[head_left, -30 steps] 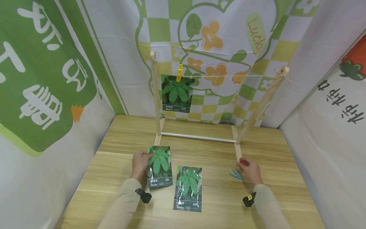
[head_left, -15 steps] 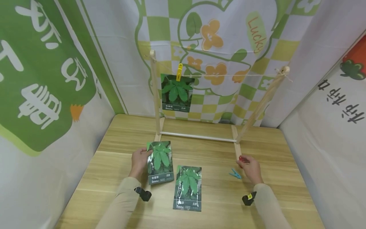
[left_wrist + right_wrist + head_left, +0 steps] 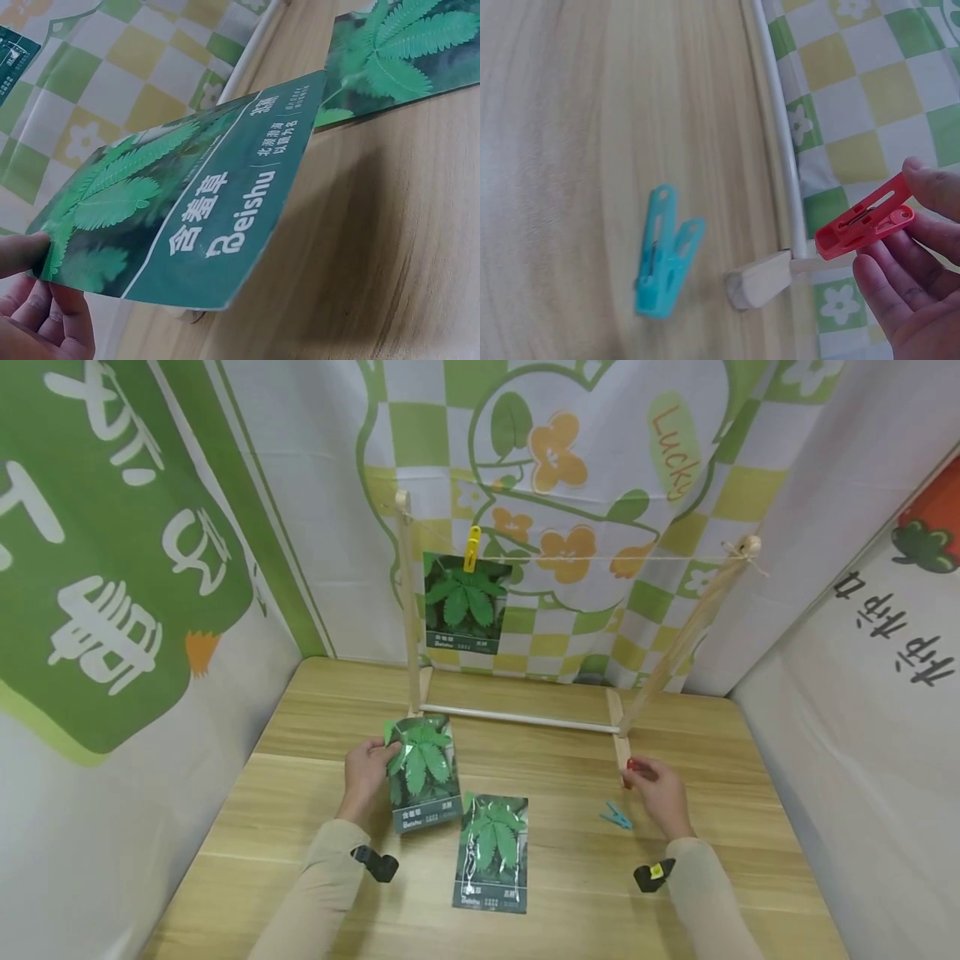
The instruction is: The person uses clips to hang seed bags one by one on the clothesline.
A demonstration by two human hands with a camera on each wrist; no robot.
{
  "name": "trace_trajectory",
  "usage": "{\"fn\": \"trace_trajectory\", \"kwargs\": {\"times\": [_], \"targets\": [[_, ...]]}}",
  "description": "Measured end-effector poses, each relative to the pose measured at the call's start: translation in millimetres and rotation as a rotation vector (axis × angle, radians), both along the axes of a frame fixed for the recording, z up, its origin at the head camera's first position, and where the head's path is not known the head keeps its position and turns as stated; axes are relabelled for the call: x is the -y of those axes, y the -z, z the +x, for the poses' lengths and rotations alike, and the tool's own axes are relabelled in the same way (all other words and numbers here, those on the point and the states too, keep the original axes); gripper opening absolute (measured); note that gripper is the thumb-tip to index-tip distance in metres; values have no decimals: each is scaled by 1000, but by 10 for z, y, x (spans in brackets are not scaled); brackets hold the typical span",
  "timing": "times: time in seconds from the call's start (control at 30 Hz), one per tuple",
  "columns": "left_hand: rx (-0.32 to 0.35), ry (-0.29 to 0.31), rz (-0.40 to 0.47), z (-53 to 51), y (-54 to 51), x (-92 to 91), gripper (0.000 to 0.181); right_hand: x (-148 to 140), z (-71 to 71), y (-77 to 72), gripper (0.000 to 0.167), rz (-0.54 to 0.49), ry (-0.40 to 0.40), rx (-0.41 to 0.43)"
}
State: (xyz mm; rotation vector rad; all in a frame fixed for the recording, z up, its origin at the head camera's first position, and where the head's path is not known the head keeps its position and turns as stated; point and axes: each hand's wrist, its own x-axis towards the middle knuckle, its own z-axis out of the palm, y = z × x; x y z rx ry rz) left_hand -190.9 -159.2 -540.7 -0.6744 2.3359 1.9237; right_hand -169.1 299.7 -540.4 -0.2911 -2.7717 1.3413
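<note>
Red clip (image 3: 861, 235); turquoise clip (image 3: 662, 279); green leaf-patterned packet (image 3: 423, 772).

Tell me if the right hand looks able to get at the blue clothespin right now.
Probably yes: the blue clothespin lies uncovered on the table close to the right hand, with nothing seen between them. The hand pinches the red clothespin, though, so it may need to put that down first.

From here I count three Beishu plant packets (image 3: 491, 852), at twelve, six and seven o'clock; three plastic clothespins (image 3: 472, 550), one at twelve, two near four; one wooden frame (image 3: 683, 639).
</note>
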Motion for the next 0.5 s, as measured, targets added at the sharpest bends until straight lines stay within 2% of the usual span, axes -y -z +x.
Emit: {"fn": "trace_trajectory", "kwargs": {"times": [0.23,0.5], "targets": [[-36,-30,35,-16,-13,-10,38,35,-4,-97,37,-27,-1,-26],[-45,-27,80,-31,-85,-12,35,86,-13,-243,39,-73,24,-63]]}}
